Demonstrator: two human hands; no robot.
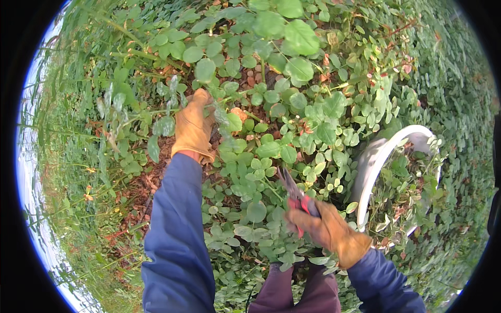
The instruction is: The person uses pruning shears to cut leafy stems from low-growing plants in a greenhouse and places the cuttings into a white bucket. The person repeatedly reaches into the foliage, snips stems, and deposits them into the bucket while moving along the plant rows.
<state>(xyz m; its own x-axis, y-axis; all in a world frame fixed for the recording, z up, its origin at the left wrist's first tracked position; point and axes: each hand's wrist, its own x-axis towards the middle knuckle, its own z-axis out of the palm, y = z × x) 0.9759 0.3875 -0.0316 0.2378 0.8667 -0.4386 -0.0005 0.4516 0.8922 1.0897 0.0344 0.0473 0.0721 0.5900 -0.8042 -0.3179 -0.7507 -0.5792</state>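
My left hand [194, 123], in a tan leather work glove, reaches in among the leafy stems left of the middle. Its fingers are closed around a thin green stem [156, 112] with whitish, spotted leaves, though leaves partly cover the fingertips. My right hand [327, 231], gloved alike, is closed around pruning shears [296, 193] with red handles, at the lower right. Their metal blades point up and left, above low leaves and touching no stem that I can make out.
A white bucket [377, 172] filled with cut leaves and stems [399, 195] stands tilted in the foliage at the right. Dense rose-like bushes [301, 70] surround me. Brown leaf litter [146, 187] covers ground at the left. Cut cane ends [117, 54] stick out at the upper left.
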